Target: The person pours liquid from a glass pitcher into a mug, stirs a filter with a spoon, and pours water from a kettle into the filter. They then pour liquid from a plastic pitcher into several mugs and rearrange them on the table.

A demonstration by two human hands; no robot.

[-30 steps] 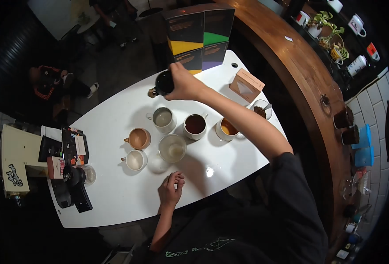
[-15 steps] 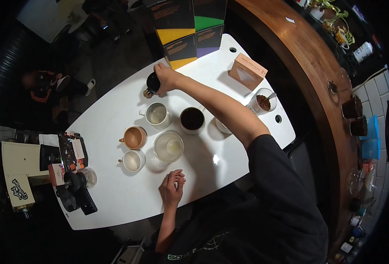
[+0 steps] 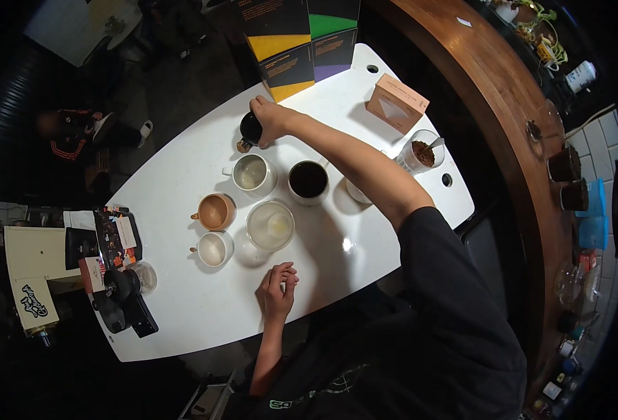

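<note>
While the left hand point(image 3: 279, 290) lies half-open and looks empty at the frame's lower centre, the right forearm point(image 3: 354, 155) stretches past a round white mug of dark liquid point(image 3: 309, 182) mid-frame, so a careless dip could slosh it, imo. Further off, upper centre, the right hand point(image 3: 270, 120) grips a round black cup point(image 3: 250, 129) near the far edge of the shiny white tabletop point(image 3: 183, 301); a slip could send it over.

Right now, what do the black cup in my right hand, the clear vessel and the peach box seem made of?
Black cup: perhaps glazed ceramic, looking smooth and dark; metal or plastic is possible.
Clear vessel: smooth glass or plastic, since its walls look see-through.
Peach box: likely matte cardboard, given flat panels and printed lettering.
</note>
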